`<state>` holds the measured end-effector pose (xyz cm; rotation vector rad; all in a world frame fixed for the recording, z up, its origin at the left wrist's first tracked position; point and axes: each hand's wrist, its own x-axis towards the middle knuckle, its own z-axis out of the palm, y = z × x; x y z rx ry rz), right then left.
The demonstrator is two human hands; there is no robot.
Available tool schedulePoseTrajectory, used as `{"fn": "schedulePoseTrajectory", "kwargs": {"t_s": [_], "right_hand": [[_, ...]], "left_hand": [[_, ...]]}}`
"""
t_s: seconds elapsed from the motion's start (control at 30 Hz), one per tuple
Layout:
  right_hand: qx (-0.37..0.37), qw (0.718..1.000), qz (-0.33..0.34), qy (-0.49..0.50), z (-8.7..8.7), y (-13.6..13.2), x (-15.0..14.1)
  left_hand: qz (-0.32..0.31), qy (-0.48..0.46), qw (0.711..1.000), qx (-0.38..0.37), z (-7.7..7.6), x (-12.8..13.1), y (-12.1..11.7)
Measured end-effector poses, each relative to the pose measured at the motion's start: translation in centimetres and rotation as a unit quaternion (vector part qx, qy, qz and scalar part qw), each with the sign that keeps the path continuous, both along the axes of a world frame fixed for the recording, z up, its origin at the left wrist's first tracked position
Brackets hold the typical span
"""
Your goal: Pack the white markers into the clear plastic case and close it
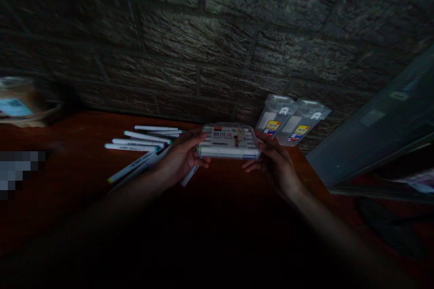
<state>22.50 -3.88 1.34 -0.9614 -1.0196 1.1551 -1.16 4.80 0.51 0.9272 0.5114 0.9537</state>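
Note:
Between my two hands is a clear plastic marker case (pixel 228 142) with a printed label on its lid and white markers visible inside. My left hand (pixel 183 156) grips its left end, thumb on top and fingers beneath. At the right end my right hand (pixel 276 160) holds it the same way, with some fingertips under the edge. Several loose white markers (pixel 132 147) with coloured ends lie on the table, left of and partly behind my left hand and forearm. One more marker (pixel 189 176) shows below that hand.
Two clear upright plastic boxes (pixel 294 122) with yellow and blue labels stand against the stone-block wall (pixel 203 45). A jar-like container (pixel 16 101) sits at the far left of the brown wooden table (pixel 81 144). A grey panel (pixel 376 113) rises on the right. The light is dim.

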Motion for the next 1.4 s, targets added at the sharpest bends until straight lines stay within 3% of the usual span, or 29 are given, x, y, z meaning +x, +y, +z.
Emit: {"fn": "schedulePoseTrajectory", "kwargs": {"t_s": [1.4], "right_hand": [[0.000,1.000,-0.010,-0.006,0.17,-0.11,0.01]], "left_hand": [[-0.011,0.024,0.999,0.037,-0.35,-0.17,0.11]]}}
